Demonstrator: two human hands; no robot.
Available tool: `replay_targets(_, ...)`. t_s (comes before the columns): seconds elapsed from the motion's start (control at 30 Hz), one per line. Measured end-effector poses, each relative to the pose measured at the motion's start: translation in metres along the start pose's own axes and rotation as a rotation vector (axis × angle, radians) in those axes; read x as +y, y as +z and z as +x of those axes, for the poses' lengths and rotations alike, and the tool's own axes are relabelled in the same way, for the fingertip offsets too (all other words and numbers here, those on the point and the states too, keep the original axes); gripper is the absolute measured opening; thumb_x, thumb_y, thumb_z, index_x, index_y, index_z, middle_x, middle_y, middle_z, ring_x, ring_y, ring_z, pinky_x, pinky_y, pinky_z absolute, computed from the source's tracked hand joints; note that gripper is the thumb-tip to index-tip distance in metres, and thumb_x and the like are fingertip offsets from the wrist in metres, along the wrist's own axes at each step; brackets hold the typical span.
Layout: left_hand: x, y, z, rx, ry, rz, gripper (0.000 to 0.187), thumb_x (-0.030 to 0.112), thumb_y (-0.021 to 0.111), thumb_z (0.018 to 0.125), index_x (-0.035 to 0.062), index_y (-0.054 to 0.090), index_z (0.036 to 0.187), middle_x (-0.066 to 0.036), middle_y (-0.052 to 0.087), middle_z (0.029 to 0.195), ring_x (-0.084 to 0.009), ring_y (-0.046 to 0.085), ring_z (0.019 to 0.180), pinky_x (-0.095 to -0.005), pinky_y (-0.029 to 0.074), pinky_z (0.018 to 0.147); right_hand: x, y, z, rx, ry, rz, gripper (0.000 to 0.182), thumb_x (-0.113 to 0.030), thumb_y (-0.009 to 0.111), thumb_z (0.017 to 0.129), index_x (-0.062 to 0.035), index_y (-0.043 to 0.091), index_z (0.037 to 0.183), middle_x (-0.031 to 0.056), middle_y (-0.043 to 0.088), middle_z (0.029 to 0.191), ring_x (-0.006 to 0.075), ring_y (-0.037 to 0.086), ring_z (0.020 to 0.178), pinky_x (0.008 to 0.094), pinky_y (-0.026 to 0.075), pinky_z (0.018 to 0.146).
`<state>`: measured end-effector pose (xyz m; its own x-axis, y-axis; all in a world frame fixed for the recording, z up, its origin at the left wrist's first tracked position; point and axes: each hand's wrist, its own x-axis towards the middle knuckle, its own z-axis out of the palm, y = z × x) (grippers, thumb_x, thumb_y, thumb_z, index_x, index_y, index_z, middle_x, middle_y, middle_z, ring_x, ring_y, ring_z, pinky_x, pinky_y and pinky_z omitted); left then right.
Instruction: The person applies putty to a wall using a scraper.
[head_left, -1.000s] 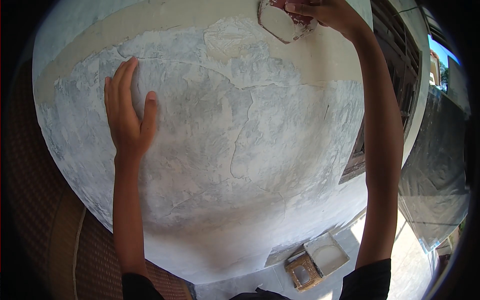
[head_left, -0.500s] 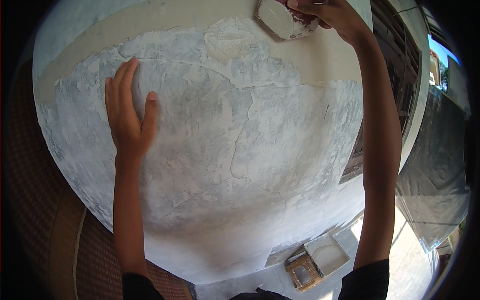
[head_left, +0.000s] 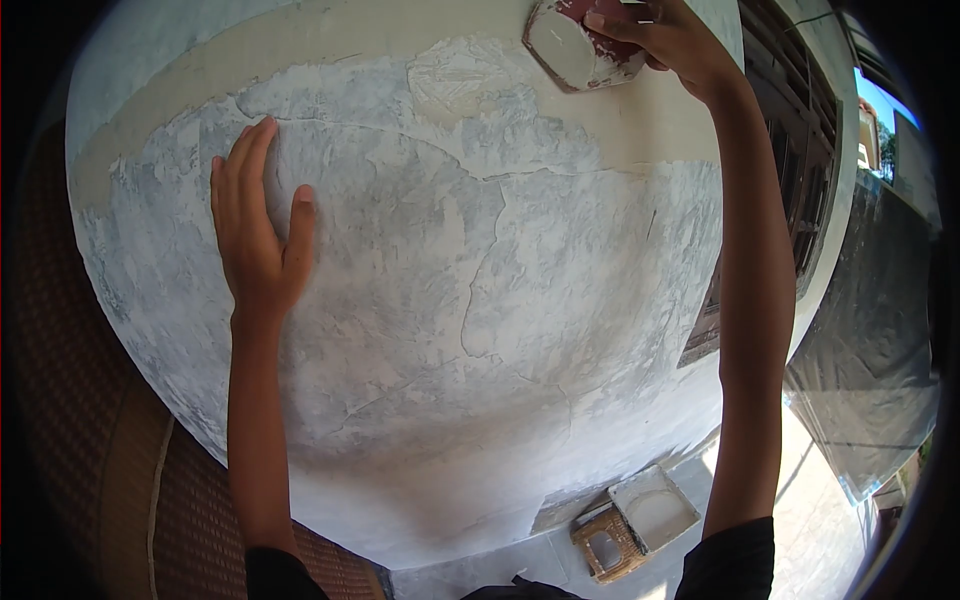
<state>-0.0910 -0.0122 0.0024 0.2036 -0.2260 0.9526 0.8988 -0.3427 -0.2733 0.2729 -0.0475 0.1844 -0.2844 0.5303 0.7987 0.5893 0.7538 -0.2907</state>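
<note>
My right hand [head_left: 680, 45] is raised to the upper right, its fingers and thumb closed on a dark red plastic scraper [head_left: 570, 50]. Pale filler coats much of the scraper's face, and it is held at the beige band of the wall. On the left, my left hand [head_left: 258, 225] rests against the wall [head_left: 390, 250] with fingers stretched out and thumb apart, holding nothing. Between the hands the wall has patchy white and grey filler with cracks and ridges. A rougher cream patch [head_left: 455, 75] lies left of the scraper.
Down on the floor stand a white square container [head_left: 685, 520] with pale material inside and a brown woven-looking stool [head_left: 625, 545]. A dark window shutter [head_left: 800, 150] borders the wall at right. Dark sheeting [head_left: 865, 340] hangs beyond it, and a brown woven panel [head_left: 75, 330] is at left.
My right hand and the scraper have shifted slightly right and down along the upper wall. My left hand stays in the same place.
</note>
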Motion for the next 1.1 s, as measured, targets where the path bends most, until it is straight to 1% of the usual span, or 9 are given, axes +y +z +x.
replay_targets(0.13, 0.001, 0.0, 0.001, -0.007, -0.008, 0.007, 0.053, 0.024, 0.054, 0.095, 0.0064, 0.045, 0.144, -0.014, 0.051, 0.144, -0.0315, 0.045, 0.137, -0.0566, 0.021, 0.119, -0.008, 0.01, -0.002, 0.054, 0.027, 0.0, 0.032, -0.028, 0.076, 0.089, -0.0056, 0.068, 0.111, 0.0068, 0.07, 0.09, 0.0116, 0.063, 0.074, 0.0248, 0.046, 0.059)
replay_targets(0.2, 0.001, 0.0, 0.0, -0.008, -0.005, 0.003, 0.053, 0.024, 0.054, 0.095, 0.0064, 0.045, 0.144, -0.013, 0.051, 0.144, -0.0314, 0.045, 0.137, -0.0567, 0.021, 0.119, 0.014, 0.01, 0.012, 0.028, 0.019, 0.005, 0.032, -0.028, 0.076, 0.089, -0.0056, 0.068, 0.11, 0.0068, 0.07, 0.09, 0.0107, 0.062, 0.072, 0.0231, 0.043, 0.056)
replay_targets(0.27, 0.0, -0.001, -0.001, -0.009, -0.007, 0.004, 0.053, 0.024, 0.054, 0.095, 0.0064, 0.045, 0.144, -0.013, 0.051, 0.145, -0.0313, 0.044, 0.137, -0.0567, 0.02, 0.119, 0.008, 0.01, 0.008, 0.074, 0.071, 0.01, 0.03, -0.026, 0.075, 0.089, -0.006, 0.068, 0.11, 0.0058, 0.07, 0.087, 0.0104, 0.061, 0.071, 0.0228, 0.039, 0.054)
replay_targets(0.33, 0.001, -0.001, 0.0, -0.016, -0.017, 0.006, 0.054, 0.024, 0.054, 0.095, 0.0064, 0.044, 0.144, -0.013, 0.051, 0.145, -0.0312, 0.044, 0.137, -0.0569, 0.02, 0.119, 0.003, 0.0, 0.0, 0.022, -0.005, 0.008, 0.029, -0.025, 0.075, 0.089, -0.0063, 0.068, 0.111, 0.0048, 0.07, 0.085, 0.0106, 0.061, 0.07, 0.0229, 0.038, 0.054)
replay_targets(0.4, 0.001, -0.001, 0.0, -0.012, -0.013, 0.001, 0.054, 0.023, 0.054, 0.094, 0.0065, 0.044, 0.145, -0.013, 0.051, 0.145, -0.0313, 0.044, 0.137, -0.0568, 0.02, 0.119, 0.006, 0.0, 0.006, 0.03, -0.016, 0.084, 0.031, -0.027, 0.076, 0.089, -0.0063, 0.069, 0.111, 0.0046, 0.07, 0.085, 0.0108, 0.062, 0.07, 0.0231, 0.039, 0.053)
replay_targets(0.67, 0.001, -0.001, -0.001, -0.011, -0.008, 0.004, 0.054, 0.022, 0.054, 0.094, 0.0064, 0.045, 0.144, -0.013, 0.051, 0.145, -0.0316, 0.045, 0.137, -0.0572, 0.02, 0.119, 0.01, 0.0, 0.008, 0.09, 0.045, -0.008, 0.029, -0.025, 0.076, 0.089, -0.005, 0.068, 0.108, 0.0049, 0.07, 0.083, 0.0117, 0.063, 0.07, 0.0242, 0.042, 0.054)
replay_targets(0.8, 0.003, -0.001, 0.001, -0.003, -0.006, -0.009, 0.053, 0.022, 0.054, 0.094, 0.0063, 0.045, 0.144, -0.013, 0.051, 0.145, -0.0315, 0.045, 0.137, -0.057, 0.02, 0.119, 0.018, 0.006, 0.012, 0.009, 0.009, 0.057, 0.031, -0.026, 0.076, 0.089, -0.0047, 0.068, 0.109, 0.0052, 0.07, 0.085, 0.0104, 0.062, 0.071, 0.024, 0.041, 0.053)
replay_targets(0.83, 0.003, -0.001, 0.001, -0.001, -0.008, -0.012, 0.053, 0.022, 0.054, 0.094, 0.0063, 0.045, 0.144, -0.013, 0.051, 0.145, -0.0315, 0.045, 0.137, -0.0569, 0.02, 0.119, 0.015, 0.005, 0.012, 0.019, 0.025, -0.02, 0.033, -0.027, 0.076, 0.088, -0.0047, 0.068, 0.11, 0.0063, 0.07, 0.087, 0.0112, 0.063, 0.072, 0.0254, 0.045, 0.056)
replay_targets(1.1, 0.002, 0.0, 0.0, -0.005, -0.008, -0.004, 0.053, 0.025, 0.054, 0.095, 0.0065, 0.045, 0.144, -0.013, 0.051, 0.145, -0.0317, 0.045, 0.137, -0.0574, 0.02, 0.119, 0.019, 0.001, 0.009, 0.048, 0.026, 0.016, 0.032, -0.025, 0.076, 0.088, -0.0046, 0.068, 0.111, 0.0072, 0.07, 0.088, 0.0126, 0.065, 0.073, 0.0252, 0.049, 0.059)
